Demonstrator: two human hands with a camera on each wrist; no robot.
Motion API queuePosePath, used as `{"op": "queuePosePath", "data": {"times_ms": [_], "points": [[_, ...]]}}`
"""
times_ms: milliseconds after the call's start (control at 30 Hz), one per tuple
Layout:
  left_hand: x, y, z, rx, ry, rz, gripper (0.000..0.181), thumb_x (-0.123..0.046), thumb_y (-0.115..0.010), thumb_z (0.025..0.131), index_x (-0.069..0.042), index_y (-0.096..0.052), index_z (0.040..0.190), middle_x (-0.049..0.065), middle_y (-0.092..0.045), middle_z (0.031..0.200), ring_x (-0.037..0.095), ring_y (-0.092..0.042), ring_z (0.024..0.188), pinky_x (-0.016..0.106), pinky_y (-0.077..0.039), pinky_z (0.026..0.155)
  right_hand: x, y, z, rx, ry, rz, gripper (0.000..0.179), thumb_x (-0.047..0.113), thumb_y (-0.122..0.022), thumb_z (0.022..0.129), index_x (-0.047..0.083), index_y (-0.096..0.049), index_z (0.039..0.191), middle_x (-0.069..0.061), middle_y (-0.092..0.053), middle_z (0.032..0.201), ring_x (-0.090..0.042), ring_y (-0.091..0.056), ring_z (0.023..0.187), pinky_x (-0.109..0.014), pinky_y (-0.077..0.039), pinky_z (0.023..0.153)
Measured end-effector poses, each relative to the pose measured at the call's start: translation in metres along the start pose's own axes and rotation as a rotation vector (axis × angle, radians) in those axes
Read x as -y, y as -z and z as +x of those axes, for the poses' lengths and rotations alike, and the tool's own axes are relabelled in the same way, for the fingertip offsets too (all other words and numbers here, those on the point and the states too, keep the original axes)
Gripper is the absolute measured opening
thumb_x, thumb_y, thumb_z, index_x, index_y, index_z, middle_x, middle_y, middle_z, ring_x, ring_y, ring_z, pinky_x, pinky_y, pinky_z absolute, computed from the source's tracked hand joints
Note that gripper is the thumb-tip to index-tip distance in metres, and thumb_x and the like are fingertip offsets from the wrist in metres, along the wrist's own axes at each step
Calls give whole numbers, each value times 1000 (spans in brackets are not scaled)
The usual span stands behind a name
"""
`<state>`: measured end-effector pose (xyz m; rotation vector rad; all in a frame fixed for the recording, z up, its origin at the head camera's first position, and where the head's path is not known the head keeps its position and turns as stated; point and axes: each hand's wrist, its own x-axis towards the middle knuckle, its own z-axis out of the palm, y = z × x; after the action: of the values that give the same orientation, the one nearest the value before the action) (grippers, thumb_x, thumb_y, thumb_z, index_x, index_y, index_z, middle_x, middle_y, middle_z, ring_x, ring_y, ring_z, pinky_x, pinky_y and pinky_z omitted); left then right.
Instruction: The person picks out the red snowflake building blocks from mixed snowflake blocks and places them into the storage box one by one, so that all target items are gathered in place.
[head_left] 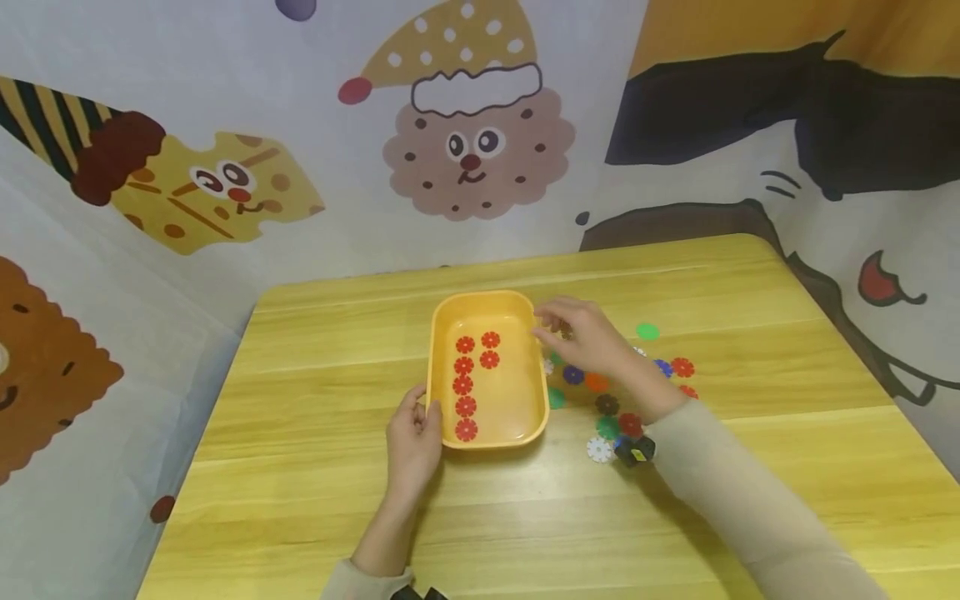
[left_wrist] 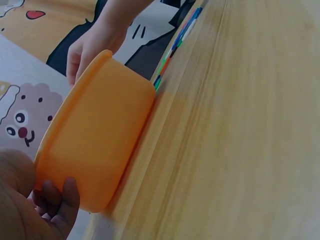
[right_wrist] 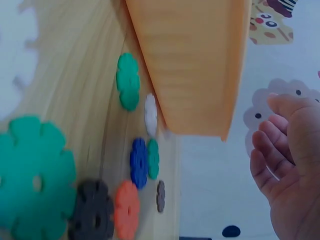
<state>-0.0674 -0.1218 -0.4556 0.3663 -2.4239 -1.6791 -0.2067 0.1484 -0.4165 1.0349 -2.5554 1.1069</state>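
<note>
A yellow-orange plastic tray [head_left: 516,400] sits on the wooden table, holding red notched discs [head_left: 466,407] in two columns. Several discs make up the left column; two make up the shorter right one. My left hand [head_left: 412,442] grips the tray's left side near its front corner, with curled fingers against the outer wall in the left wrist view. Over the tray's right rim hovers my right hand [head_left: 588,333], fingers loosely bent. Nothing shows between those fingers in the right wrist view, where the hand [right_wrist: 300,160] appears apart from the tray.
Loose notched discs lie right of the tray, partly under my right forearm: an orange one [head_left: 596,382], a white one [head_left: 599,450], a blue one [right_wrist: 139,163] and several others. A bright green disc [head_left: 648,332] lies farther back. A cartoon-printed cloth [head_left: 337,167] hangs behind the table.
</note>
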Motion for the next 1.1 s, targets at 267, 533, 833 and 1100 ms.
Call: {"op": "queuePosePath", "data": {"times_ms": [267, 533, 833, 1100], "points": [[1, 1, 1, -11, -16, 19, 38, -5, -60, 99, 4, -58, 136, 2, -47, 66, 8, -39, 52, 19, -33, 43, -6, 10, -14, 32, -20, -11, 26, 10, -74, 92, -4, -69, 114, -4, -66, 89, -16, -62, 78, -34, -59, 71], [3, 0, 0, -11, -20, 12, 38, -4, -59, 99, 5, -57, 136, 2, -46, 66, 8, -39, 52, 19, -33, 43, -10, 13, -31, 120, -106, -43, 30, 17, -73, 94, -2, -69, 118, -5, -68, 95, -20, -64, 86, -38, -59, 77], [0, -2, -1, -5, -2, 14, 37, -4, -59, 98, 3, -58, 135, 2, -46, 66, 6, -39, 51, 18, -33, 42, -22, 21, -52, 144, -173, -58, 31, 19, -76, 92, 1, -70, 117, 0, -68, 94, -16, -63, 86, -36, -58, 75], [0, -1, -1, -8, 9, 14, 39, -6, -59, 99, 3, -57, 137, 2, -47, 67, 10, -40, 52, 18, -33, 42, -29, 29, -65, 184, -197, -38, 33, 13, -76, 91, -4, -68, 119, -2, -69, 93, -16, -65, 83, -36, -59, 76]]}}
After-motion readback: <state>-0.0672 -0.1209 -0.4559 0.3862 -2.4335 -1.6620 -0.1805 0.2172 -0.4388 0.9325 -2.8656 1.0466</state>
